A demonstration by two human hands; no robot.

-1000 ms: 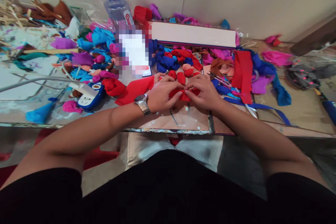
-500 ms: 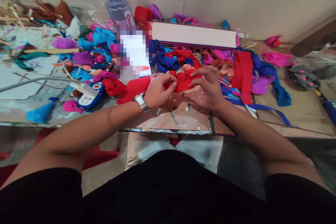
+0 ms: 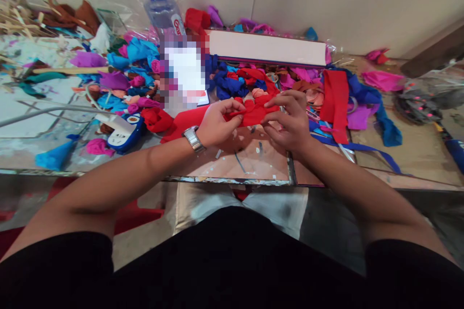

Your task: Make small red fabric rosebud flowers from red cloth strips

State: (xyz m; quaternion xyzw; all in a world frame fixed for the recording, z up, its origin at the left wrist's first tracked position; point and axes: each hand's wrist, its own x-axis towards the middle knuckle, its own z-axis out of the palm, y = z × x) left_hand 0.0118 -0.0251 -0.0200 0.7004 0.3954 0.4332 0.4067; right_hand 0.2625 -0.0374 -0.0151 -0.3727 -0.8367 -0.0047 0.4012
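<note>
A strip of red crepe paper [image 3: 253,115] is held between my two hands above the near edge of the table. My left hand [image 3: 219,123], with a metal watch at the wrist, pinches its left part between thumb and fingers. At the paper's right end, my right hand [image 3: 288,120] holds the edge with curved fingertips. The paper looks gathered and creased between them. More red crepe paper [image 3: 188,120] stretches out flat behind my left hand and wrist.
Crumpled coloured paper pieces [image 3: 141,53] cover the tabletop. A bottle [image 3: 161,12] stands behind a phone [image 3: 186,72], partly blurred. A blue and white power socket [image 3: 126,135] with a cable lies left. A long pale box [image 3: 266,48] lies at the back; a red strip [image 3: 335,104] hangs right.
My right fingertips have closed in on the right end of the red crepe paper, which is now more bunched. My left hand keeps its pinch, barely shifted.
</note>
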